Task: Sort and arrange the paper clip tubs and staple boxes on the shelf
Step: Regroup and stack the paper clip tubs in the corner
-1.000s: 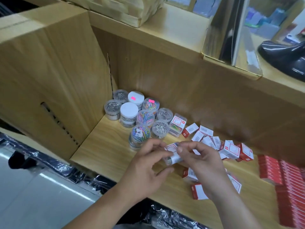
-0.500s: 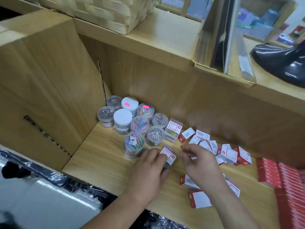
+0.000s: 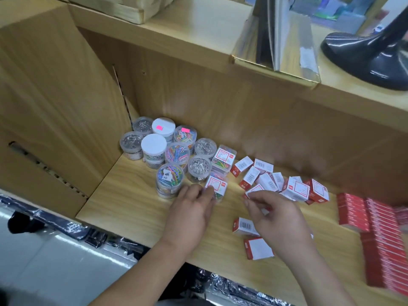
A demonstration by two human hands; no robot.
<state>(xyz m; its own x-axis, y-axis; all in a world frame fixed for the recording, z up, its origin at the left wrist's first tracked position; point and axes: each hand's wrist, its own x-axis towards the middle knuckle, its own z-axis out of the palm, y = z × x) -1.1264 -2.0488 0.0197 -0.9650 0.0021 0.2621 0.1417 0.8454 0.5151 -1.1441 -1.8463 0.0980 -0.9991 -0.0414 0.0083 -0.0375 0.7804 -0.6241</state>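
Ok, head view: my left hand (image 3: 189, 208) grips the clip box (image 3: 217, 186), standing on the shelf (image 3: 132, 206) just beside the tubs (image 3: 170, 180) in the back-left corner. My right hand (image 3: 273, 217) is curled at a staple box (image 3: 254, 190); can't tell if it pinches it. Other staple boxes (image 3: 295, 191) lie scattered nearby.

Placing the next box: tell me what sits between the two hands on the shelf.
Nothing: in the head view, bare shelf board separates the left hand, holding the clear paper clip box, from the right hand.
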